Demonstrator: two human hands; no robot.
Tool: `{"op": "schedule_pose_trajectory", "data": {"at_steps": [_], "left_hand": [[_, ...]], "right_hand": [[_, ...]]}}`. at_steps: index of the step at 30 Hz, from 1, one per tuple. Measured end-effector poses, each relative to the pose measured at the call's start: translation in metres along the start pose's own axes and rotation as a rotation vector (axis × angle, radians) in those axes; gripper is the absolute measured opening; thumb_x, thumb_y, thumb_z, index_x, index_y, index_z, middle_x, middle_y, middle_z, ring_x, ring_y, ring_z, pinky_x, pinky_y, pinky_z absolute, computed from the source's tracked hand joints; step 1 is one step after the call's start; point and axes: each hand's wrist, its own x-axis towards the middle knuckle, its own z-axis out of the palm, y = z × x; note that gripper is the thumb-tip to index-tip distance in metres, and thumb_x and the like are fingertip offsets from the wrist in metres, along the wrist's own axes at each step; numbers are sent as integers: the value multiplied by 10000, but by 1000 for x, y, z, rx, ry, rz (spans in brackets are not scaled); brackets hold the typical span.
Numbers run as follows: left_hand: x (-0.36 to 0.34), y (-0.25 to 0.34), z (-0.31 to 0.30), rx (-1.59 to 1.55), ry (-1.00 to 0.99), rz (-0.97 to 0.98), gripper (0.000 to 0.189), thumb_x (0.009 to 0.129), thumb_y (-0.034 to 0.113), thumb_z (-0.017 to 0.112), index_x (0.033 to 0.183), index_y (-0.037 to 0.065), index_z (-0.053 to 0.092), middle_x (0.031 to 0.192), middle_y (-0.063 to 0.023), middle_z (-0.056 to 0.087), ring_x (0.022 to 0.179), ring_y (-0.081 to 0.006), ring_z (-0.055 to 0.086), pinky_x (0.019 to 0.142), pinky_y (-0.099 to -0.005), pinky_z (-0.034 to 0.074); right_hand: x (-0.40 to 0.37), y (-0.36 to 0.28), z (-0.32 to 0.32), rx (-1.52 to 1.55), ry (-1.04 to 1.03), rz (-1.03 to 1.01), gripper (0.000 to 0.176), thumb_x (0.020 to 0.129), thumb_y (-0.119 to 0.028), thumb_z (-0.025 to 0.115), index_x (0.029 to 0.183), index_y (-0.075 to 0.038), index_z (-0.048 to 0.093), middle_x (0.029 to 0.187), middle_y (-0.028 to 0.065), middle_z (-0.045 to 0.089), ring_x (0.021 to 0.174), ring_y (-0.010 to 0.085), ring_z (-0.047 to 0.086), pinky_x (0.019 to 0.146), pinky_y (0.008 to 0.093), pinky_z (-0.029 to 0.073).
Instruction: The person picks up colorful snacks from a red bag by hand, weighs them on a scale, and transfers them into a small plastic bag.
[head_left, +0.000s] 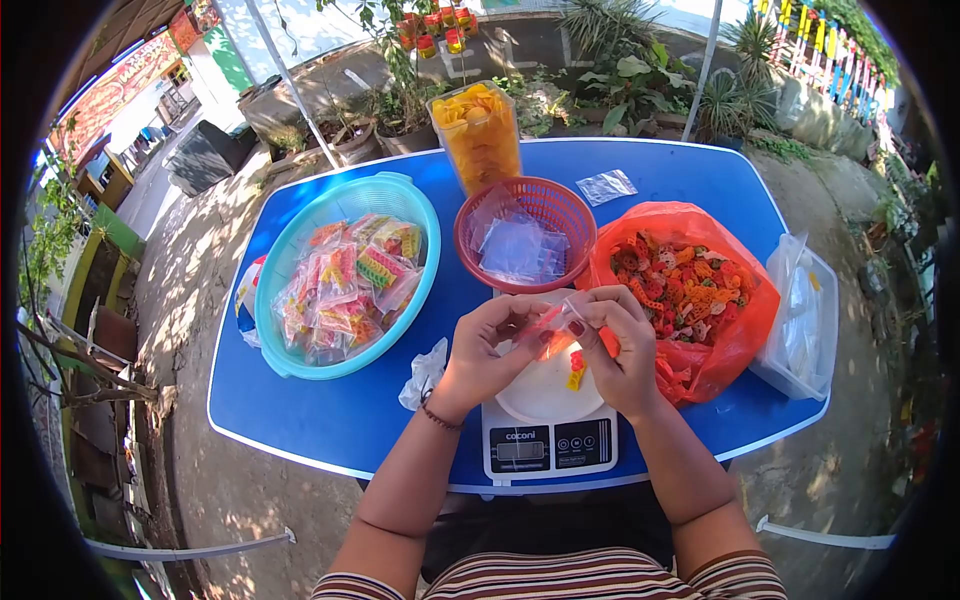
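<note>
My left hand (pixel 487 347) and my right hand (pixel 622 345) pinch a small clear plastic bag (pixel 553 322) between them, with pink-orange pieces showing inside it. Both hands are above a white plate (pixel 535 400) on a kitchen scale (pixel 550 462). On the plate lie a few small red and yellow pieces (pixel 576 372). To the right of my right hand, an orange-red plastic bag (pixel 745 290) gapes around many small colourful pieces (pixel 685 285). Just beyond my hands stands a red basket (pixel 580 225) holding clear empty bags (pixel 520 250).
A turquoise basket (pixel 275 335) of filled packets (pixel 350 275) sits at left. Behind the red basket stands a tall container of yellow pieces (pixel 478 135). A clear tub (pixel 805 330) edges the blue table (pixel 320 425) at right. Crumpled plastic (pixel 424 375) lies near my left wrist.
</note>
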Motion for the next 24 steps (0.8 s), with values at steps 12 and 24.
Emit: {"op": "schedule_pose_trajectory", "data": {"at_steps": [12, 24], "left_hand": [[4, -8, -8, -148, 229, -32, 197, 985, -20, 566, 1173, -51, 614, 1076, -83, 695, 932, -90, 650, 827, -257, 548], [0, -7, -5, -46, 239, -41, 214, 950, 32, 695, 1141, -58, 659, 1032, -99, 726, 915, -112, 696, 830, -256, 585]], "right_hand": [[3, -3, -15, -470, -285, -19, 313, 780, 43, 634, 1084, -25, 662, 1044, 112, 644, 939, 301, 606, 825, 387, 510], [7, 2, -7, -209, 72, 3, 175, 896, 110, 606, 1021, 10, 676, 951, 135, 670, 822, 224, 693, 746, 285, 538]]}}
